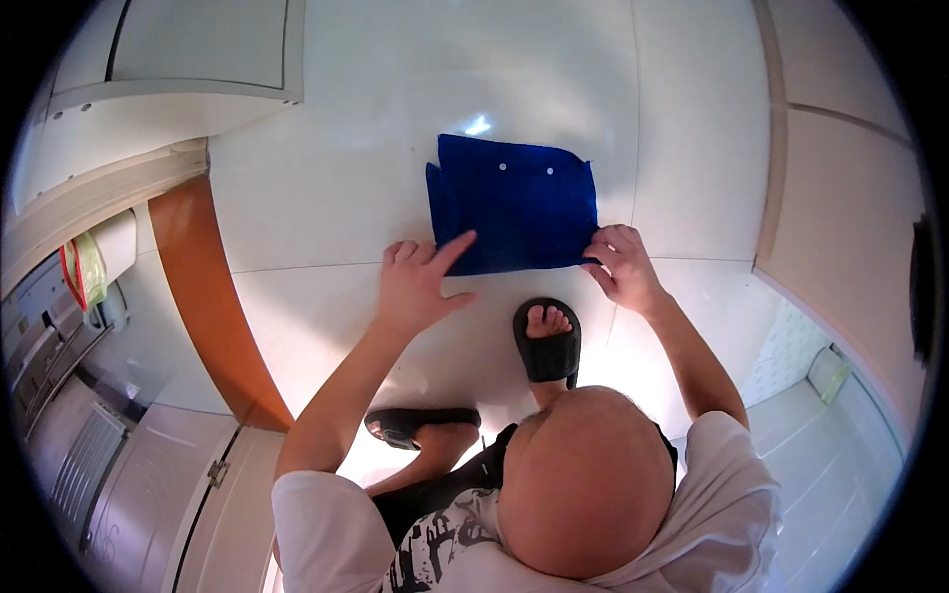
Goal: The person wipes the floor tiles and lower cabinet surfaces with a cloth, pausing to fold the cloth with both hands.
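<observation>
A dark blue folded cloth (519, 212) lies on the floor, with two small white round spots like snaps near its far edge. Its left side shows a second layer sticking out slightly. My left hand (420, 282) is open at the cloth's near left corner, the index finger stretched over the fabric and the thumb apart. At the near right corner, my right hand (625, 267) pinches the cloth's edge between thumb and fingers.
Pale floor tiles (395, 59) surround the cloth. Two feet in black sandals (549, 351) stand close to its near edge. A white cabinet (198, 49) is at upper left, an orange-brown threshold strip (213, 287) at left, and a beige panel (840, 198) at right.
</observation>
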Available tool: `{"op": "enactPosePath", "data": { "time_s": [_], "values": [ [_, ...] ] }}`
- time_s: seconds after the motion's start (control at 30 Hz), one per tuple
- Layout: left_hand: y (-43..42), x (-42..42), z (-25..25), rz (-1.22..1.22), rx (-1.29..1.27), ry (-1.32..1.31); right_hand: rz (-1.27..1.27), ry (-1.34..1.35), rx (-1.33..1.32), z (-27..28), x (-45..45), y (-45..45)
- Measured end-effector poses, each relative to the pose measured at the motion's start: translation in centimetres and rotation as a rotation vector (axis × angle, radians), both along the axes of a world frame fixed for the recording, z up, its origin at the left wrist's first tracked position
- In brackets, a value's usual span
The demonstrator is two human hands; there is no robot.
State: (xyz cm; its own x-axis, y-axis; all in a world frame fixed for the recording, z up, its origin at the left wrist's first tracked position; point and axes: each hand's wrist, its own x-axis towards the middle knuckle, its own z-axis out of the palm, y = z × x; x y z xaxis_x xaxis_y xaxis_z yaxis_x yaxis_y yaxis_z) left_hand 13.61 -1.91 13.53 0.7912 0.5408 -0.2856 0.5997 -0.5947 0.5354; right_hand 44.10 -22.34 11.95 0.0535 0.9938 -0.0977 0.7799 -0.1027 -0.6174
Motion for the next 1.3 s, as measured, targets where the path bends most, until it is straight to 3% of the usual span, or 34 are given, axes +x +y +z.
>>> {"op": "enactPosePath", "data": {
  "time_s": [0.1,0.2,0.3,0.4,0.53,0.7,0.77,0.9,1.1,1.2,1.3],
  "values": [
    [-1.1,-0.2,-3.0,-0.103,0.153,0.023,0.076,-0.061,0.043,-0.1,-0.4,0.6],
    [-0.4,0.6,-3.7,-0.115,0.302,-0.121,0.09,-0.024,0.048,-0.7,0.1,1.1],
    [3.0,2.0,-3.6,-0.145,0.129,-0.287,0.007,0.118,-0.007,-1.9,2.4,1.5],
    [6.5,4.0,-1.6,0.167,-0.335,-0.101,-0.212,0.283,-0.205,0.2,4.7,5.2],
    [11.7,8.6,-0.8,0.2,-0.063,-0.106,-0.272,0.143,-0.241,0.8,8.6,12.1],
    [13.8,10.6,-3.0,0.096,0.325,-0.32,0.026,-0.224,0.206,-0.6,10.3,14.8],
    [12.3,9.8,-3.2,0.004,0.354,-0.291,0.129,-0.318,0.321,-1.7,10.0,13.5],
    [8.2,6.9,-6.4,-0.177,0.297,-0.146,0.186,-0.282,0.228,-2.9,8.1,9.5],
    [7.5,8.0,-4.9,-0.055,0.325,-0.276,0.009,-0.177,0.252,-3.4,6.5,8.9],
    [9.2,10.6,-5.3,0.061,0.249,-0.199,-0.083,-0.229,0.252,-3.0,5.9,12.6],
    [9.9,11.6,-4.7,-0.081,0.28,0.158,0.025,-0.241,0.171,-3.5,5.9,13.7]
  ]
}}
